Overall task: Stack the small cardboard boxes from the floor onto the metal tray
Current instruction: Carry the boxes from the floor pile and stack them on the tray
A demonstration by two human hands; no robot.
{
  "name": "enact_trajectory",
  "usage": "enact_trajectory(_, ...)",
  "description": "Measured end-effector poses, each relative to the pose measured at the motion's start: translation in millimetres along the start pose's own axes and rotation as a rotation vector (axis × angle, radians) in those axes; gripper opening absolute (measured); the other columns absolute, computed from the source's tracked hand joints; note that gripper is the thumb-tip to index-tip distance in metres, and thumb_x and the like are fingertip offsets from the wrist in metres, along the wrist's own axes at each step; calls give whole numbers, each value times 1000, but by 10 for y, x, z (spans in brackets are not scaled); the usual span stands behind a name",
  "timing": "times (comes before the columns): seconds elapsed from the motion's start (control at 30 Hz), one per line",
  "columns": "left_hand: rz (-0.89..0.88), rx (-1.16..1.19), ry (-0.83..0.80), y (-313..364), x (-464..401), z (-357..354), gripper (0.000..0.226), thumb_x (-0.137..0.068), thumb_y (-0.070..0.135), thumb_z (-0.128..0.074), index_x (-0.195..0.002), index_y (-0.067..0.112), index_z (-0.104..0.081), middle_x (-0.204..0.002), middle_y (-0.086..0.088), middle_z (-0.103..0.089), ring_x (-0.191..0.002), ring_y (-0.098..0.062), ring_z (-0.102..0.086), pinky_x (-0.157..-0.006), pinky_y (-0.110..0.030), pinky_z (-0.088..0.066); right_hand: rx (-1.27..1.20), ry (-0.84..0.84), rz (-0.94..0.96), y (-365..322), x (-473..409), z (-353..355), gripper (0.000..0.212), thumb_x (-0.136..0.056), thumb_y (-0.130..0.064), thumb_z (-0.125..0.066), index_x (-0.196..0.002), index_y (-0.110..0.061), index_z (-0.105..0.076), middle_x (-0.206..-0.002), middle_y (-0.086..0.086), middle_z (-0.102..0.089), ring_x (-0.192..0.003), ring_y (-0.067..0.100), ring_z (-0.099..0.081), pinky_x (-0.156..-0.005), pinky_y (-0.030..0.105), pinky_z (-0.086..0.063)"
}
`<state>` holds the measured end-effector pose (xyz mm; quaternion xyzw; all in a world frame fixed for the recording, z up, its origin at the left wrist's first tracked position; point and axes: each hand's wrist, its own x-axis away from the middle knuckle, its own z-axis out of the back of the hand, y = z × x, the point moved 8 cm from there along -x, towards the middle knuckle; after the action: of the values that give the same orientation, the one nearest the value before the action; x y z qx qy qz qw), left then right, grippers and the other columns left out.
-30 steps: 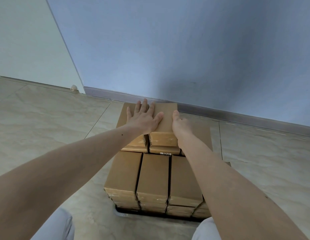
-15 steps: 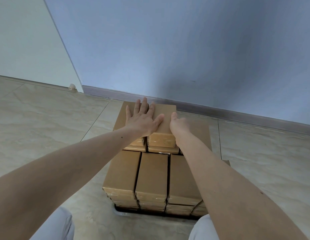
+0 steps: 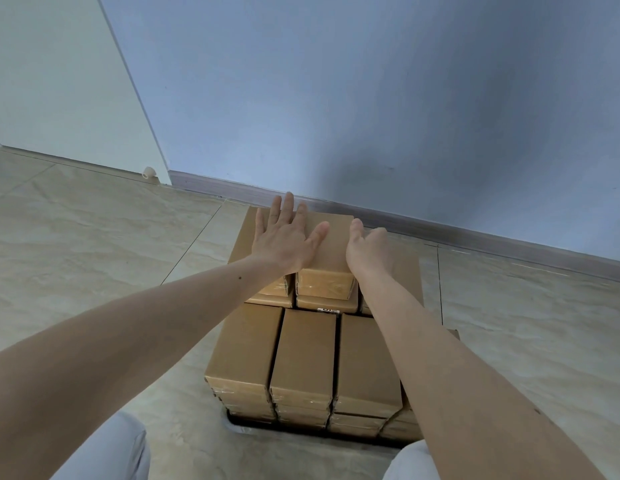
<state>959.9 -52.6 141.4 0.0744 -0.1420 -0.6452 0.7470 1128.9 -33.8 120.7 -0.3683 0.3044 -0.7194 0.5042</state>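
A person's flat, open left hand (image 3: 284, 242) pressed the top cardboard box (image 3: 331, 247) on the far stack, right hand (image 3: 369, 251) loosely cupping its side — seating it, apparently. Next: releasing cleanly — metal tray (image 3: 247, 422) below.

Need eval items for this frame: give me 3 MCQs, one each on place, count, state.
1. Where does the top box sit?
A far row
B near row
C bare floor
2. How many boxes show across the near row's top?
A two
B three
C five
3. How does the left hand lie?
A fisted
B flat, fingers straight
C pinching tape

Key: 1 A, it sits highest, nearest the wall. 2 B, three tops lie side by side. 3 B, its palm lies over the top box's left edge; the right hand is at that box's right side.
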Motion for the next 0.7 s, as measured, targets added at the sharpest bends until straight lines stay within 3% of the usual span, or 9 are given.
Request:
enact_trajectory(0.13, 33, 94, 18, -45, -21, 129, 80, -99, 68, -11, -162, 19, -4, -168, 1, 15, -152, -17, 23, -122, -43, 16, -18, 31, 62, -86, 45, 59, 54, -104, -54, -33, -135, -12, -47, -137, 7, -56, -123, 31, -54, -100, 45, -43)
enact_trajectory(0.33, 29, 176, 36, 18, -99, 295, 77, -101, 65, -13, -161, 17, -12, -169, 3, 9, -153, -15, 19, -124, -44, 11, -47, 125, 171, -185, 54, 148, 52, -104, -52, -34, -141, -16, -45, -142, 4, -55, -129, 27, -52, -108, 50, -41)
enact_trajectory(0.5, 105, 249, -29, -63, -68, 336, 76, -101, 63, -14, -161, 17, -15, -169, 2, 6, -153, -15, 17, -124, -44, 12, -186, 95, 197, -241, 99, 260, 44, -104, -47, -40, -140, -22, -45, -144, -2, -52, -134, 17, -47, -114, 46, -38)
enact_trajectory(0.7, 295, 332, -152, -176, 114, 731, 76, -101, 64, -14, -161, 17, -13, -169, 3, 6, -153, -14, 17, -124, -45, 13, -94, 0, 152, -720, 292, 606, 42, -105, -40, -44, -141, -18, -47, -142, 0, -56, -133, 16, -50, -110, 33, -38)
